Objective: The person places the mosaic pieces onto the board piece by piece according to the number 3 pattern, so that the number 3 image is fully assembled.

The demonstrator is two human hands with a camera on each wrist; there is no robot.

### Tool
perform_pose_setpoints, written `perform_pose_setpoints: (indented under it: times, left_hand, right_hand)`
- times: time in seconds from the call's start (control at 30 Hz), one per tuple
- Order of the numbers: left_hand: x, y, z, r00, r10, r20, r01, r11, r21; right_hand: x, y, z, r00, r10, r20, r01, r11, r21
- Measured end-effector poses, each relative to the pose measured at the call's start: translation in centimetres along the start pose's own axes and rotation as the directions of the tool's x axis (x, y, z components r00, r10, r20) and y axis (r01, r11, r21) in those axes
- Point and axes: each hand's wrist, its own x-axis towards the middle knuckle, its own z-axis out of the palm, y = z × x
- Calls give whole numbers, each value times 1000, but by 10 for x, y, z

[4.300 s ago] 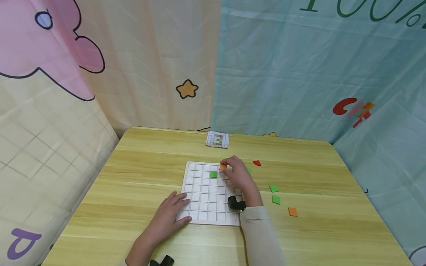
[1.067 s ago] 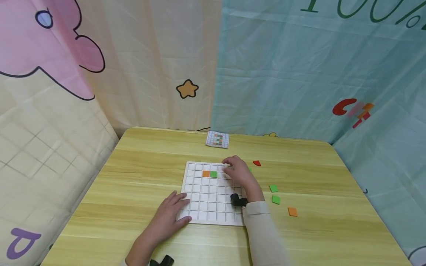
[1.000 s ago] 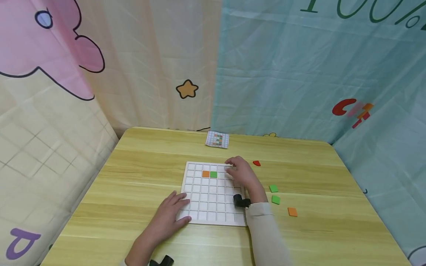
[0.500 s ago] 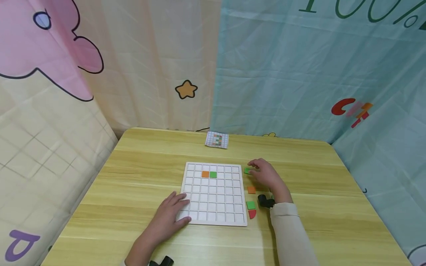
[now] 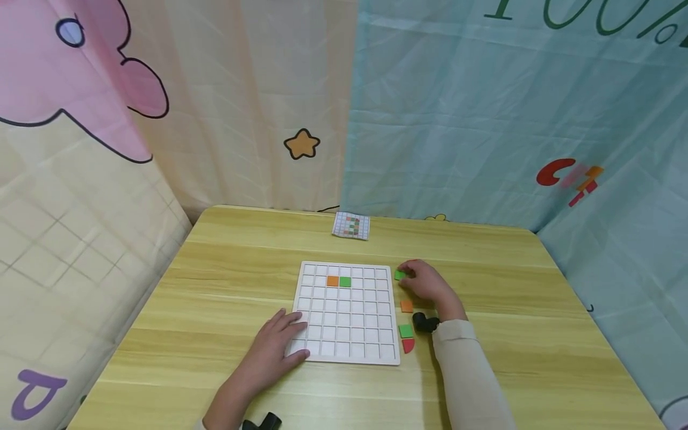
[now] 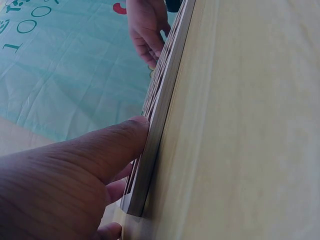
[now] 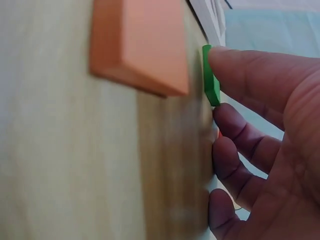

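Note:
My left hand [image 5: 276, 343] rests with spread fingers on the left edge of the white gridded board [image 5: 344, 363]. In the left wrist view, the thumb [image 6: 115, 147] lies against the board's edge [image 6: 155, 135]. An orange tile [image 5: 332, 281] and a green tile [image 5: 345, 282] sit side by side in the board's upper rows. Just off the board's upper right corner, my right hand [image 5: 427, 283] pinches another green tile [image 5: 399, 275]. The right wrist view shows the thumb on this green tile [image 7: 210, 77], with the index fingertip at its lower edge.
Along the board's right side lie an orange tile [image 5: 407, 306], a green tile [image 5: 405, 331] and a red quarter-round piece [image 5: 408, 346]. A small printed grid card [image 5: 351, 226] lies at the back of the table. The right sleeve [image 5: 467, 370] covers part of the table.
The orange tile, earlier in my right hand, now lies left of the green one on the board. My right hand has moved right to another green tile, uncovering pieces beside the board. The left stays put.

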Motion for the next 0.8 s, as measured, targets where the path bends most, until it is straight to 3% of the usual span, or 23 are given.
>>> perform_pose_setpoints:
  times: [0.43,0.8]
  left_hand:
    - [0,3,-3,999,-19,27,19,1000,-7]
    - [1,2,-3,999,-25,29,25,1000,-6]
  right_hand:
    - [6,2,4,999,-37,-22,35,995,-89]
    - [6,2,5,999,-27,-33,25,997,-69]
